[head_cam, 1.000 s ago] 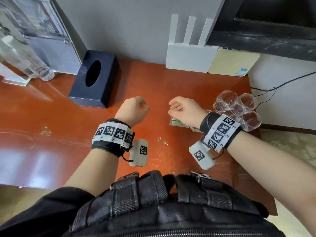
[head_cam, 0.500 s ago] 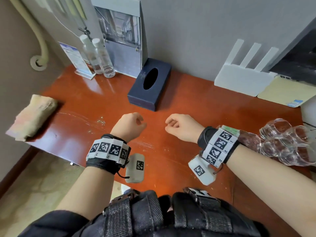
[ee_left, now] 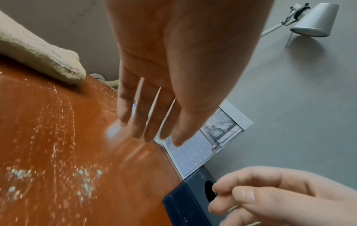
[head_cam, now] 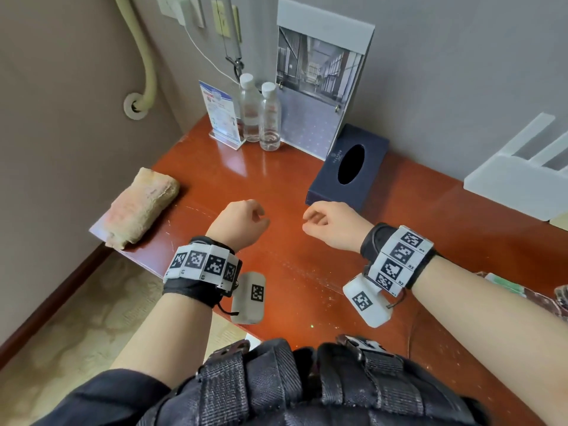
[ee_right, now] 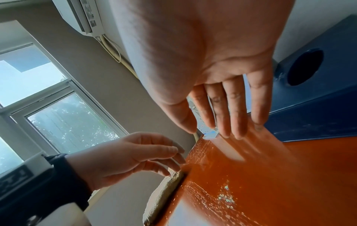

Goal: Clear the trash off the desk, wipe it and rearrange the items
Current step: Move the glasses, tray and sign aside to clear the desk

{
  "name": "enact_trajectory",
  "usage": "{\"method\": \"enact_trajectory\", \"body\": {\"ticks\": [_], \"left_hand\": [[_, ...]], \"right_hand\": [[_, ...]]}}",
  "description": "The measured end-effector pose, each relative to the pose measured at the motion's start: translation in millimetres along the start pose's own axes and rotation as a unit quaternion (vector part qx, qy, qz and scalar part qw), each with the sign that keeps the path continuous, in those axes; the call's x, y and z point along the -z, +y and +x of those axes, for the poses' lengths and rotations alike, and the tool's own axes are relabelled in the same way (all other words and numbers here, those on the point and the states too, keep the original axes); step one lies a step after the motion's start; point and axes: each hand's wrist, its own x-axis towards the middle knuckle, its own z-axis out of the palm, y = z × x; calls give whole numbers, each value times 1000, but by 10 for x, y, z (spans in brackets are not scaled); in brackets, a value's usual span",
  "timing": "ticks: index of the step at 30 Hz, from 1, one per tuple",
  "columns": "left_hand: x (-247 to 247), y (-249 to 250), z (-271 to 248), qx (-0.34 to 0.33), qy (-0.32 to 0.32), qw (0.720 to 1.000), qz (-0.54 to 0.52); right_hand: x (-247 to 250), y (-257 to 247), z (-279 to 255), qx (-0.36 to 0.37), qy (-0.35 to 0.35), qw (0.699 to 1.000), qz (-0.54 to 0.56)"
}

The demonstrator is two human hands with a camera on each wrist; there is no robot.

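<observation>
Above desk (head_cam: 399, 241): left hand (head_cam: 238, 222) and right hand (head_cam: 330, 224) both loosely curled, empty; folded cloth (head_cam: 141, 207) at left edge, likely for wiping.

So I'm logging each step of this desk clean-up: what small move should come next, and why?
Probably the left hand reaching left to the folded cloth at the desk's corner. Both hands hover empty, the right hand too, and the wood shows specks and smears yet to be wiped.
</observation>
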Motion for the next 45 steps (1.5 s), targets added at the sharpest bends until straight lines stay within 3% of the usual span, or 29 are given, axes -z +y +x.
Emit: {"method": "enact_trajectory", "body": {"ticks": [10, 21, 27, 33, 38, 45], "left_hand": [[443, -534, 577, -4, 12, 1000, 5], [742, -680, 1291, -25, 22, 999, -19], [898, -590, 1748, -48, 78, 995, -46], [976, -377, 2167, -107, 195, 973, -63], [1016, -247, 2448, -120, 247, 961, -19], [984, -169, 2739, -89, 170, 981, 4]], "right_hand": [[36, -480, 745, -4, 48, 999, 0], [222, -705, 1421, -33, 86, 996, -15], [405, -811, 1782, -22, 127, 991, -44], [611, -843, 2162, -21, 160, 986, -35], [680, -836, 2395, -13, 179, 984, -16], [676, -805, 2635, -8, 163, 986, 15]]}}
